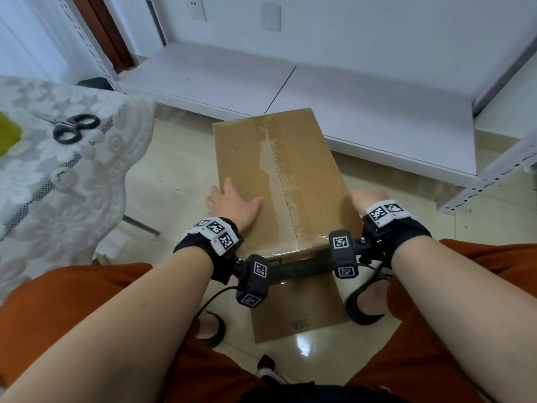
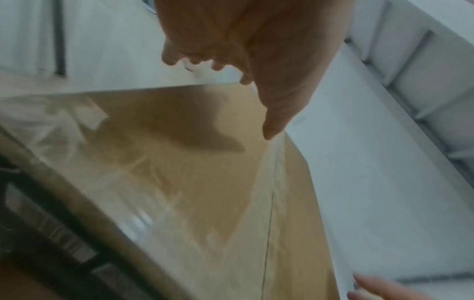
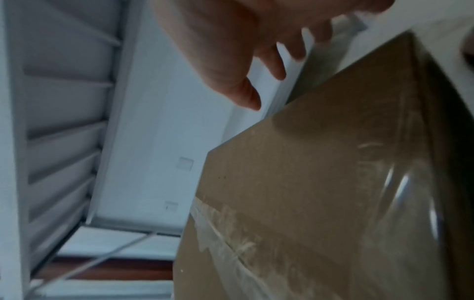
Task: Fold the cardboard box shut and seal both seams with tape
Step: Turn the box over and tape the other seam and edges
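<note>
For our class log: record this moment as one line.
box: flaps shut, seam taped | left hand: flat on top | right hand: at right edge

1. A home storeroom or spare room: glossy tile floor (image 1: 162, 175) underfoot
2. White slotted-metal shelving (image 1: 479, 181) with a low board (image 1: 363, 112) runs along the wall
3. A lace cloth (image 1: 58, 175) bearing scissors (image 1: 71, 128) drapes over furniture at left
4. Wall sockets (image 1: 197, 8) and a brown door frame (image 1: 101, 27) stand behind
</note>
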Available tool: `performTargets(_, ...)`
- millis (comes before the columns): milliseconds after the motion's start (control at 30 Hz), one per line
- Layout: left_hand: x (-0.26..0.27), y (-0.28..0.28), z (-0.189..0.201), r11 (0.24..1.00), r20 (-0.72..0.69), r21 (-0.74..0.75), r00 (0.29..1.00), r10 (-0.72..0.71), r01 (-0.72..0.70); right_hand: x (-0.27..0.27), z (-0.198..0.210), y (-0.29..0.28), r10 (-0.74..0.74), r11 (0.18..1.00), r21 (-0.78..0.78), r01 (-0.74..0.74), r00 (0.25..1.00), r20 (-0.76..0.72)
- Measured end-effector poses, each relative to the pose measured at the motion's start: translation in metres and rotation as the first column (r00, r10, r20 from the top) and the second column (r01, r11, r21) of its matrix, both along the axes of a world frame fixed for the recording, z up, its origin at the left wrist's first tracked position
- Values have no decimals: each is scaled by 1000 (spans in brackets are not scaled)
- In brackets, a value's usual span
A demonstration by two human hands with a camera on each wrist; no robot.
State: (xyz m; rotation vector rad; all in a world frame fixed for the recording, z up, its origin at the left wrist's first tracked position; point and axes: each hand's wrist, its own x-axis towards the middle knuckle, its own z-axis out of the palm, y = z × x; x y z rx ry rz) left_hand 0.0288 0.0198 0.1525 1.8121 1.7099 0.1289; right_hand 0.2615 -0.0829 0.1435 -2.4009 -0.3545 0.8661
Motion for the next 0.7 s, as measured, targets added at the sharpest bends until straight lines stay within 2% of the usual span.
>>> performTargets(67, -6, 14, -1, 985, 168, -109, 974, 152, -135, -9, 9, 11, 45, 999, 6, -45, 999, -14)
performTargets(133, -9, 25, -3, 940, 283, -254, 912, 296, -226, -13, 12, 22, 105, 994, 12, -105, 994, -33)
performTargets(200, -9, 33, -5, 884, 330, -370, 849, 412, -285, -13, 13, 31, 113, 993, 15, -113, 992, -46)
performTargets(333, -1, 38, -2, 823, 407, -485, 757, 511, -295, -12, 20, 44, 78, 997, 8, -78, 995, -67)
performTargets(533, 5, 32, 6, 793, 478, -506, 655, 585, -339, -19, 16, 47, 25, 999, 30, -22, 997, -79)
performTargets(633, 9, 22, 10, 773, 460, -403, 622, 634, -489, -23, 13, 46, -45, 991, 116, 61, 989, -138)
performTargets(700, 11, 16, 16, 778, 419, -278, 658, 626, -563, -28, 16, 41, -53, 980, 180, 84, 984, -168)
